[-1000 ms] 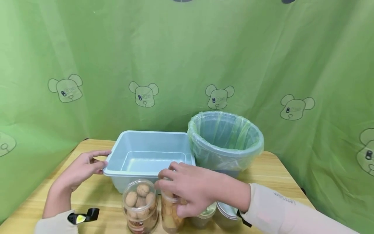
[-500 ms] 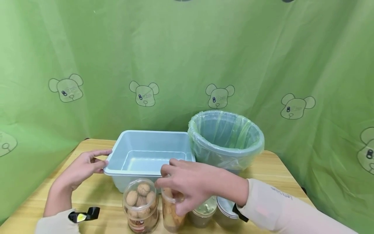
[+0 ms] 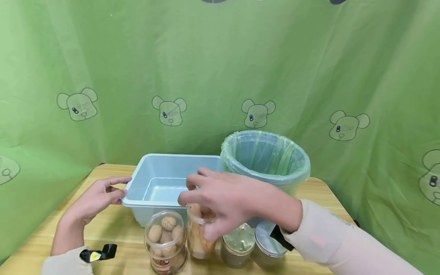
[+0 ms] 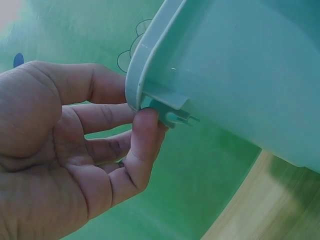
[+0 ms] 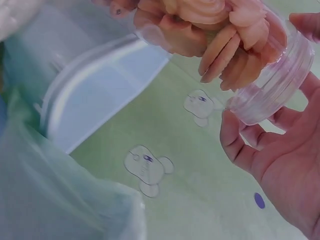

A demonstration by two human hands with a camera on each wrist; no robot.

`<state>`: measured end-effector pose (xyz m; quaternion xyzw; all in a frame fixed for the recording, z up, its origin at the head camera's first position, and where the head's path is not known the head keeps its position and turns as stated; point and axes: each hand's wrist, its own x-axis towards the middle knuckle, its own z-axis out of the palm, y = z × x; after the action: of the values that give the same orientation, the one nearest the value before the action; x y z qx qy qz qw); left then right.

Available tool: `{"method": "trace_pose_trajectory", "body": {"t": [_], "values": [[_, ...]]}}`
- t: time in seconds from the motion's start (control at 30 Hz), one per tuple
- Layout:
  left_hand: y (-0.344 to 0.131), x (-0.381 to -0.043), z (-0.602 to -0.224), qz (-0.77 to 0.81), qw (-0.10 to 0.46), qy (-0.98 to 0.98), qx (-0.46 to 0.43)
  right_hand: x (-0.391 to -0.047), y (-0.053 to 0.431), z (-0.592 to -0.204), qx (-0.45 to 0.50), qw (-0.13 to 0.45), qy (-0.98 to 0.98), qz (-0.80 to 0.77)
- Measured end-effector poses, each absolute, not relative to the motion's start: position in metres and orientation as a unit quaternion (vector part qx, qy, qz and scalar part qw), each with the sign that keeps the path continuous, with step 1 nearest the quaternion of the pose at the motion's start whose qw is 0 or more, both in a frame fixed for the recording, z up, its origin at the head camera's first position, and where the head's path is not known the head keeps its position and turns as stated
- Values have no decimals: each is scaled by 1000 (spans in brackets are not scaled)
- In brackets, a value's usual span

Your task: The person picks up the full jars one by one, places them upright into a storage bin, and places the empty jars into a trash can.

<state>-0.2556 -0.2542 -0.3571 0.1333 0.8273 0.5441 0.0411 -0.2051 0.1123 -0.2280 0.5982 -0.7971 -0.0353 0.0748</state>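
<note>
Left hand [image 3: 97,195]: pinches rim of blue basin [image 3: 182,164].
Right hand [image 3: 225,196]: grips snack jar [image 3: 196,244] near its top, before the basin; base lift uncertain.
Walnut jar [image 3: 165,240]: on table [image 3: 326,202], unheld, outside basin.
Lidded cups [image 3: 238,246]: likewise; handling looks early.

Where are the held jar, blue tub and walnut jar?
Held jar [image 3: 197,240]: head view, on its side.
Blue tub [image 3: 180,167]: head view, on its inner back wall.
Walnut jar [image 3: 165,243]: head view, on its side.
</note>
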Motion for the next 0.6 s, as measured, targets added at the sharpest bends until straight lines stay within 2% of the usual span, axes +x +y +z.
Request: {"method": "trace_pose_trajectory", "body": {"t": [0.6], "values": [[-254,-255,-356,544,42,827,137,-210,107,-158,556,74,-828,4]]}}
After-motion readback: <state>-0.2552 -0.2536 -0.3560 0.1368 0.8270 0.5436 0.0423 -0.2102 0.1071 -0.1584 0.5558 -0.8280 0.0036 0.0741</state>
